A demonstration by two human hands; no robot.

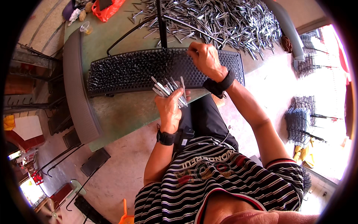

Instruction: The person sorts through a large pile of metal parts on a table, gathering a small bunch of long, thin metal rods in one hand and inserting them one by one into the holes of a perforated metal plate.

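My left hand [169, 108] is wrapped round a loose bundle of slim silvery metal pieces [164, 89], fanned out at the near edge of a long black perforated rack [233, 65]. Slim pieces [126, 71] stand close together in the rack's holes over its left and middle part, while bare holes show toward the right end. Above that right part hovers my right hand [206, 59], fingers bent together in a pinch; whatever is between the fingertips cannot be made out. A black band circles each wrist.
A big heap of similar metal pieces [223, 22] covers the far side of the green table [119, 112]. A black metal frame [162, 30] rises behind the rack. Curved grey panels [76, 82] edge the table. A plastic cup [86, 28] and red bag [108, 11] sit far left.
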